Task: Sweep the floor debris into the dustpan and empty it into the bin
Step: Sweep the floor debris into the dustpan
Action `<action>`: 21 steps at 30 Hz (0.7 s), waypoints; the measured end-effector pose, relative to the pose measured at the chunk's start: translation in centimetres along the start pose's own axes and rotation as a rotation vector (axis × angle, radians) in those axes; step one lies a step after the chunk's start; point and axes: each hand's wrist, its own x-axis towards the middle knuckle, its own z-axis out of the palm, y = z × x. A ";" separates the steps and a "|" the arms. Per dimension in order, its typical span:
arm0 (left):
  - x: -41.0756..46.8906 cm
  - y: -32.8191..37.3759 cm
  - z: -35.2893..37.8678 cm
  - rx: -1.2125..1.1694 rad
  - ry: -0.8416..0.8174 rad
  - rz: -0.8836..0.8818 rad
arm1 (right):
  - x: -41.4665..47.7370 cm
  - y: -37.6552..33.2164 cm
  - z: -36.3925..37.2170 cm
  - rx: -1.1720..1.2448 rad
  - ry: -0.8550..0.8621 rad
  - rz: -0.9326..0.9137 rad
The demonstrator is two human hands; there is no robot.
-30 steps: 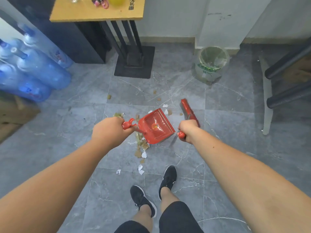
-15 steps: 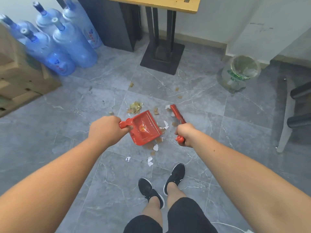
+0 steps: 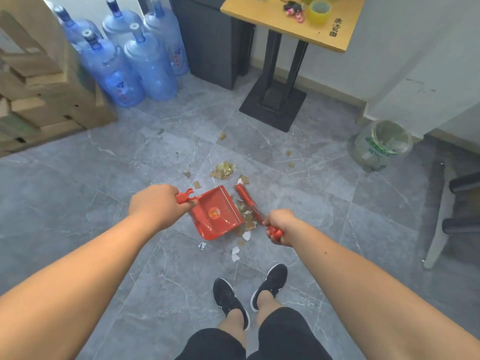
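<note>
At the middle of the frame the left grip (image 3: pixel 158 203) is curled round the forked handle of a red dustpan (image 3: pixel 215 214), which sits low over the grey tiled floor (image 3: pixel 104 178) with its open lip turned toward the right. Whether the lip touches the tiles cannot be told. Just to its right, the right grip (image 3: pixel 280 226) is closed on the rounded end of a red hand brush (image 3: pixel 248 201), whose head slants up and to the left, alongside the pan's lip.

The debris (image 3: pixel 246 218), brown and gold scraps with some white bits, lies between the brush and the pan. A further clump (image 3: pixel 224 169) lies just above them, a few white pieces (image 3: pixel 235 252) just below, and small flecks are scattered toward the upper middle.

The bin (image 3: pixel 384 144), lined with a clear bag, stands at the right edge of the frame near the wall, well apart from the pan. A wooden bench (image 3: pixel 259 14) on a black pedestal fills the upper right, blue water bottles (image 3: pixel 145 63) stand at the upper left, and black shoes (image 3: pixel 228 297) show at the bottom.
</note>
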 end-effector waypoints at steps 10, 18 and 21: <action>1.1 0.7 -2.6 -0.006 0.026 -0.029 | -0.5 -4.5 -4.1 0.032 0.105 -0.073; 5.3 8.1 -4.2 0.026 0.035 -0.029 | 4.6 -11.5 -13.9 0.090 0.175 -0.118; 7.4 11.9 -4.7 0.029 0.036 -0.050 | 7.6 -14.6 -18.1 0.095 0.190 -0.124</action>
